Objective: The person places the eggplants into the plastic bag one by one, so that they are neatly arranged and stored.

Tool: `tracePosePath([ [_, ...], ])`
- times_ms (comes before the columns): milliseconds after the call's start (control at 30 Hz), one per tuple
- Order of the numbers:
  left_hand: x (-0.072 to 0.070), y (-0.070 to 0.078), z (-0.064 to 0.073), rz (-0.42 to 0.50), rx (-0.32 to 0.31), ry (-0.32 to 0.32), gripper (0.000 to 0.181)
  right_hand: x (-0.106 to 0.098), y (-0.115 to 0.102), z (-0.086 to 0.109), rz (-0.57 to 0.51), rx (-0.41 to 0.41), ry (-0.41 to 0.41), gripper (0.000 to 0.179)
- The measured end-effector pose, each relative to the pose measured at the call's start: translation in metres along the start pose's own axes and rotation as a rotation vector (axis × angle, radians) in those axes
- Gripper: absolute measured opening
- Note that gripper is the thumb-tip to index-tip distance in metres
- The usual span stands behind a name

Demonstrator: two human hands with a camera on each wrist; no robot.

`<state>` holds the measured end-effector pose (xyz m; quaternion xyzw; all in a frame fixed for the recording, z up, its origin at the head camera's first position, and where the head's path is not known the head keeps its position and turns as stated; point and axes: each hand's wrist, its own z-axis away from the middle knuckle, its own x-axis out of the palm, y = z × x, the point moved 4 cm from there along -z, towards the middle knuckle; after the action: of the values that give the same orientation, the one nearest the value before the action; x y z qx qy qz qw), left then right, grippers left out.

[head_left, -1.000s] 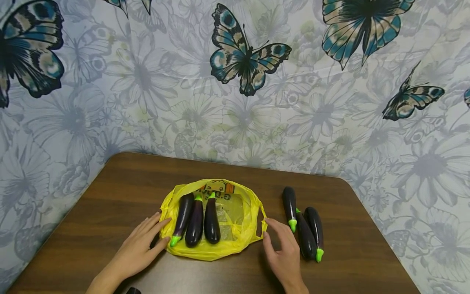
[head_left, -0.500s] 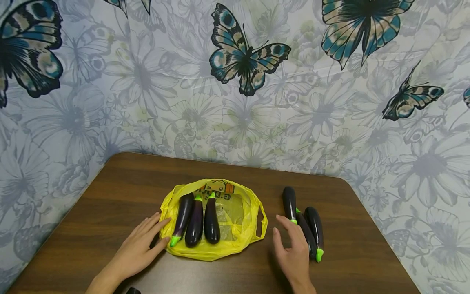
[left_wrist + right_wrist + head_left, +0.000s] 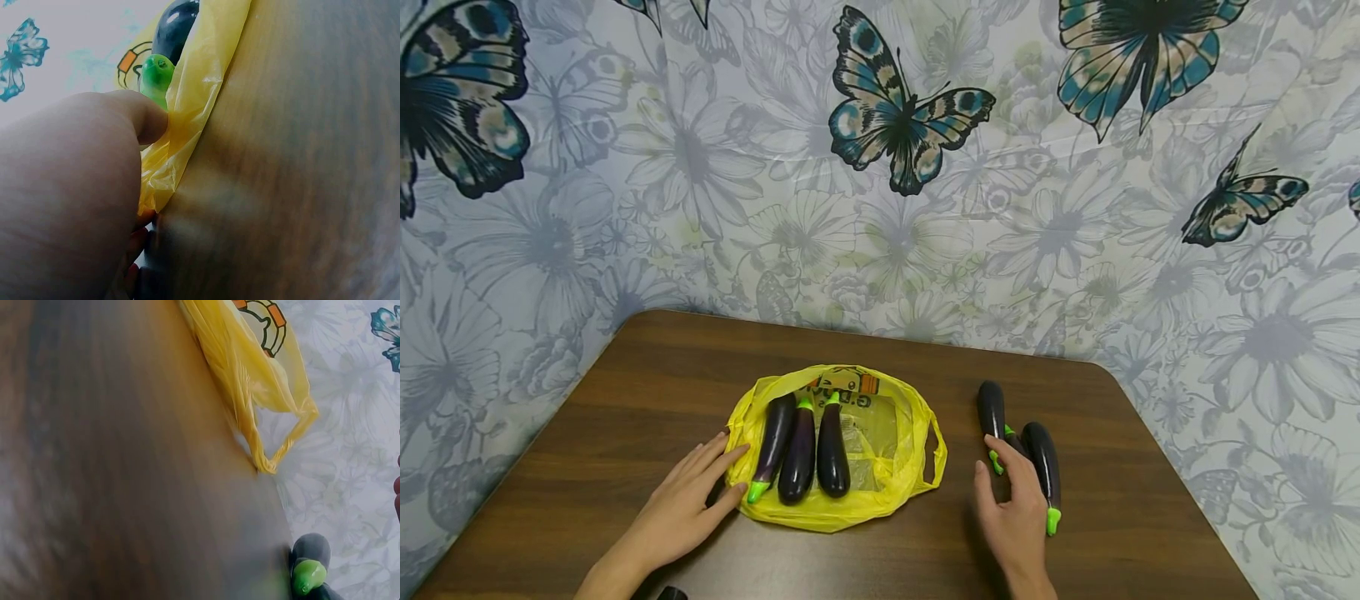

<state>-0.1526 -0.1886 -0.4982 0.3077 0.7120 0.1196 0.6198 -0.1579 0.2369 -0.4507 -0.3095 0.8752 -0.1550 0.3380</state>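
A yellow plastic bag (image 3: 880, 508) lies on its side with its mouth toward me and three eggplants (image 3: 832, 454) in it. My left hand (image 3: 673, 504) holds the bag's left rim; in the left wrist view the thumb (image 3: 150, 122) is over the edge and the other fingers lie outside, beside a green eggplant stem (image 3: 157, 76). My right hand (image 3: 1015, 512) is open and hovers at three more eggplants (image 3: 1042, 458) on the right, partly hiding the middle one. In the right wrist view the bag's handle loop (image 3: 269, 464) stands apart from this hand, and a green-stemmed eggplant (image 3: 309, 575) shows below.
Everything rests on a brown wooden table (image 3: 625, 400) with rounded far corners. Behind it hangs a pale flowered wall covering (image 3: 737, 233) with large butterflies. A small black object (image 3: 672, 592) shows at the bottom edge, near the left forearm.
My right hand has let go of the bag's right handle and moved right to the loose eggplants. The left hand and the bag's contents have stayed in place.
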Motion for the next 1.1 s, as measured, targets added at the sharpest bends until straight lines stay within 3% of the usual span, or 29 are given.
tracePosePath([
  [367, 0.001, -0.002, 0.0, -0.003, -0.004, -0.01, 0.053, -0.005, 0.013, 0.0, 0.016, 0.101, 0.018, 0.041],
  [667, 0.001, -0.002, 0.001, -0.001, -0.01, -0.018, 0.054, -0.01, 0.018, -0.001, 0.068, 0.129, 0.079, 0.042],
  [867, 0.001, -0.001, 0.0, 0.001, -0.013, -0.022, 0.054, -0.013, 0.026, 0.001, 0.079, 0.246, 0.054, 0.041],
  [1100, 0.0, 0.0, 0.0, 0.0, -0.015, -0.024, 0.054, -0.013, 0.034, 0.003, 0.091, 0.277, 0.039, 0.04],
])
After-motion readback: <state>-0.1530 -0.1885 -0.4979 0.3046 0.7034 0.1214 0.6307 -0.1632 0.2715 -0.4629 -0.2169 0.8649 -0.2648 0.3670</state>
